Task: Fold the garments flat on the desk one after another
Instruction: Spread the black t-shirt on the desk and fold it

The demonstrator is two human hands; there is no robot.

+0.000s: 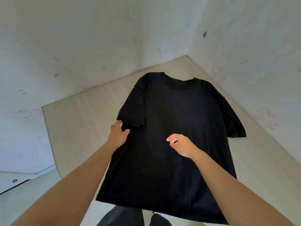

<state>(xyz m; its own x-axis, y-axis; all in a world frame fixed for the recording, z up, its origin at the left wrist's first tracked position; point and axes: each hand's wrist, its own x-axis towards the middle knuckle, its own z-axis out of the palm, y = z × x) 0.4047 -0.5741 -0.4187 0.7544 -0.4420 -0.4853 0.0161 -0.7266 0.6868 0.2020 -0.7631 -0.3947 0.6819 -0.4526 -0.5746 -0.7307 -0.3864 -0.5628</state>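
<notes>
Shirt (179, 115) flat on desk (76, 128), hem overhanging the 6 o'clock edge; a hard tug could slide it off. Right grip (180, 144) loosely curled, empty, over mid-shirt. Left grip (118, 134) straddles the 9 o'clock sleeve (132, 111), clamped or not unclear, so the fold may skew.

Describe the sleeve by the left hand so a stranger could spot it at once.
On the pale desk a black T-shirt lies flat. Its sleeve on the left edge lies close to the body, with the left hand at its hem. The other sleeve spreads toward the right wall, no hand near.
</notes>
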